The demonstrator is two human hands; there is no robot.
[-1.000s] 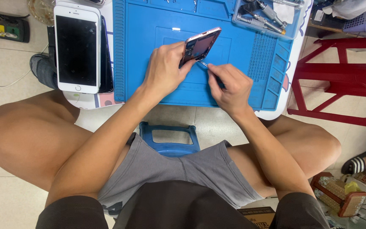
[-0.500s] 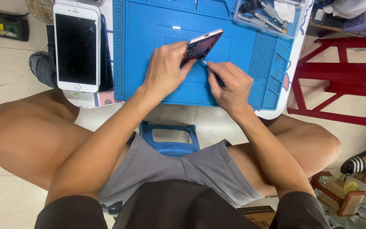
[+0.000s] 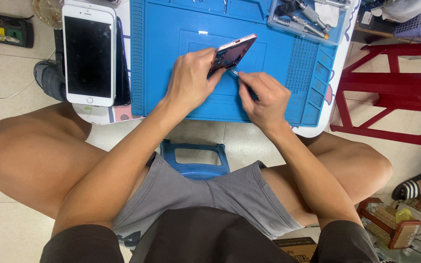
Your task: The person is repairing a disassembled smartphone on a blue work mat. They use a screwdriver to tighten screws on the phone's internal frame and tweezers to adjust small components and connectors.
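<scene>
My left hand (image 3: pixel 190 80) grips an opened phone body (image 3: pixel 233 52), tilted on its edge above the blue work mat (image 3: pixel 171 58). The phone's inside faces my right hand. My right hand (image 3: pixel 264 97) holds a thin metal tool (image 3: pixel 235 73), its tip touching the phone's lower edge. Both hands hover over the middle of the mat.
A white phone (image 3: pixel 88 53) lies face up on a dark one at the table's left end. A clear tray of screwdrivers (image 3: pixel 303 17) sits at the mat's top right. A red plastic stool (image 3: pixel 395 92) stands to the right, a power strip (image 3: pixel 3 29) on the floor at left.
The phone body has tilted slightly and my right hand has shifted the tool tip closer along its lower edge. Both hands stay in the same place over the mat.
</scene>
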